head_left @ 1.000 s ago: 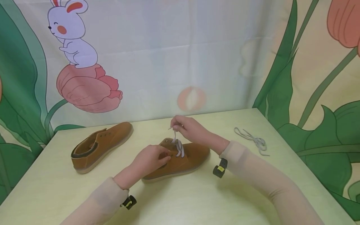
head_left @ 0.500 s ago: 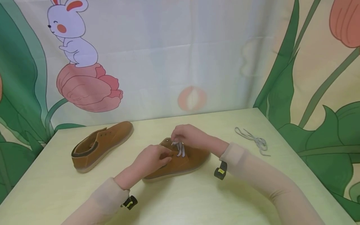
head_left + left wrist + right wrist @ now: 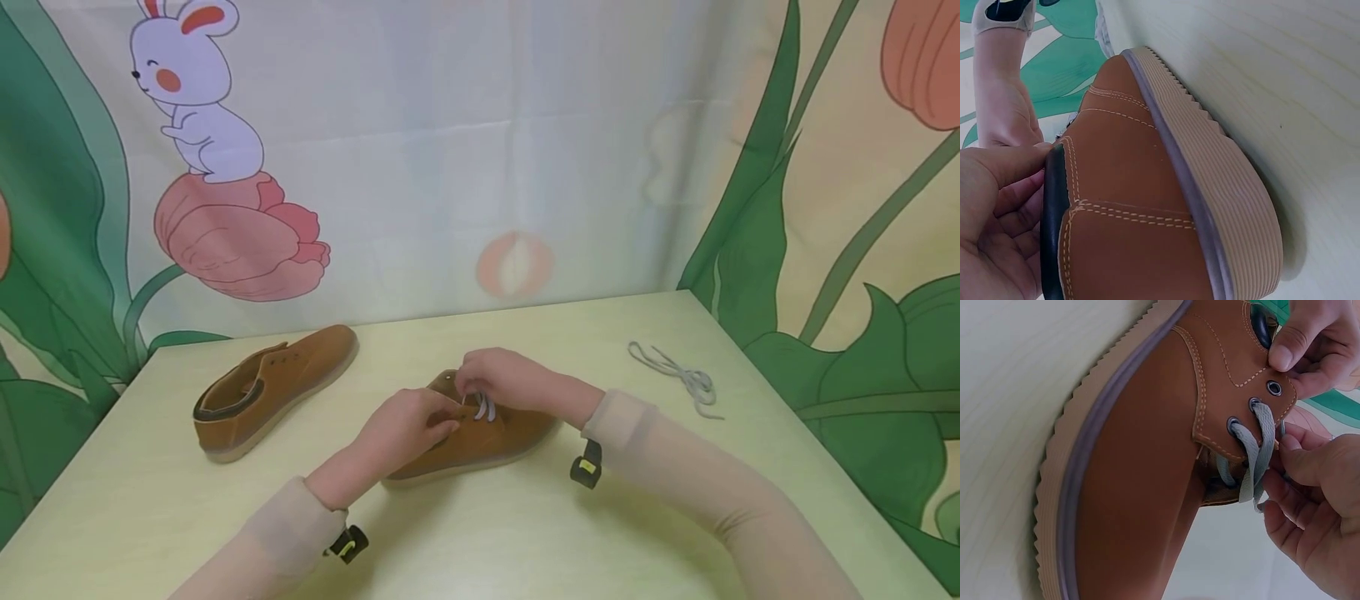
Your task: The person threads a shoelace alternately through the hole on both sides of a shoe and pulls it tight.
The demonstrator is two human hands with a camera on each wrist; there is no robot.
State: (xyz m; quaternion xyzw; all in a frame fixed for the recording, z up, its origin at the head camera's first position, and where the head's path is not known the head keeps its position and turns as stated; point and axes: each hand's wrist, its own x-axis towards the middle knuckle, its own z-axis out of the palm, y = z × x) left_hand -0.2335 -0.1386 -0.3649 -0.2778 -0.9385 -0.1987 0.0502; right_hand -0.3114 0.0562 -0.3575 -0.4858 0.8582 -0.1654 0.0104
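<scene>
A brown leather shoe [image 3: 480,454] with a ribbed tan sole stands at mid-table, toe to the right. My left hand [image 3: 401,425] pinches the edge of its near lacing flap; the right wrist view shows that thumb [image 3: 1282,357] beside a bare eyelet [image 3: 1274,388]. A flat grey shoelace [image 3: 1264,437] passes through the other two eyelets on this flap. My right hand [image 3: 510,379] pinches a lace end at the flap's edge, close to the bare eyelet. In the left wrist view, the shoe's heel and side [image 3: 1129,169] fill the middle, beside my left fingers.
Another brown shoe [image 3: 281,387], its eyelets bare, stands at the back left of the pale table [image 3: 480,550]. A bundled grey shoelace [image 3: 693,383] lies at the right. Behind the table hangs a printed cloth [image 3: 405,167] with a rabbit and flowers.
My right hand has come down from above the shoe to the lacing flap, bringing the lace end with it. My left hand keeps its hold on the flap.
</scene>
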